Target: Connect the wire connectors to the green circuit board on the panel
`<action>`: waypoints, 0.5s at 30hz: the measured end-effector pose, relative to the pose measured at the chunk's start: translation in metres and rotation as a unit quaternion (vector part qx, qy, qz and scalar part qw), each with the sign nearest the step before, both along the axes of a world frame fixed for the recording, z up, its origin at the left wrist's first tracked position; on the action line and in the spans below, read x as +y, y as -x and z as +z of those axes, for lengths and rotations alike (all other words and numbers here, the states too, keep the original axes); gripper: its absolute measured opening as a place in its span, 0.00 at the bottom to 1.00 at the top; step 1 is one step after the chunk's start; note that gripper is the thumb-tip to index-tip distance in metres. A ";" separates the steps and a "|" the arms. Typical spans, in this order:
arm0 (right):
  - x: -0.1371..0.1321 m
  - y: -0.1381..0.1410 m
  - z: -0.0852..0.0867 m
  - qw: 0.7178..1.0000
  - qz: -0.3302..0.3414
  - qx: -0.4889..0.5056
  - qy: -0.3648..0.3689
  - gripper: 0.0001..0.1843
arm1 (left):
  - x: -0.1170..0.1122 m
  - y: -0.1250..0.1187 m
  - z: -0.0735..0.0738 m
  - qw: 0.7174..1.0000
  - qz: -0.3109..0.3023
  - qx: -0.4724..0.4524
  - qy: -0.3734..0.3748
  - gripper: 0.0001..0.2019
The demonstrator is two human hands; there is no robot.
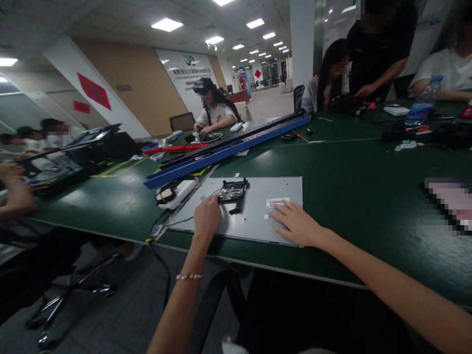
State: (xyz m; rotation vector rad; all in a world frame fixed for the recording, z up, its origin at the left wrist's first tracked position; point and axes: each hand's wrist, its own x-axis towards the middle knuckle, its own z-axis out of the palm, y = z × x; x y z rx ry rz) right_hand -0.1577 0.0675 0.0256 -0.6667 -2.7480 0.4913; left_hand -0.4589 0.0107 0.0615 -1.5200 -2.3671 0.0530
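Note:
My left hand [206, 215] is closed, its fingertips at the left edge of a green circuit board [231, 191] set in a black plastic frame [239, 205]. The board and frame lie on a flat, light grey metal panel [254, 226]. My right hand [298, 223] rests on the right part of the panel with its fingers spread, holding nothing. Its fingertips are beside a white label [277, 202] stuck to the panel. A thin dark cable [182, 221] runs over the panel's left side towards my left hand.
Left of the panel lie a white device [183, 192] and a cable. Long blue rails [228, 153] cross the green table [354, 196] behind it. A phone [448, 201] and a water bottle [421, 104] are on the right. Several people sit around, and one person stands.

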 end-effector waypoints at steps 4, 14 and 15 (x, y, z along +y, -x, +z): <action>0.000 0.001 -0.001 1.000 -0.001 0.001 -0.003 0.28 | 0.015 0.024 0.013 0.999 0.018 0.019 0.025 0.21; 0.000 0.001 0.002 1.000 -0.002 -0.001 0.005 0.29 | 0.111 0.033 0.038 0.979 -0.180 -0.033 -0.085 0.19; 0.000 0.001 0.002 1.000 -0.003 0.000 0.006 0.28 | 0.120 0.031 0.035 0.982 -0.168 -0.047 -0.066 0.19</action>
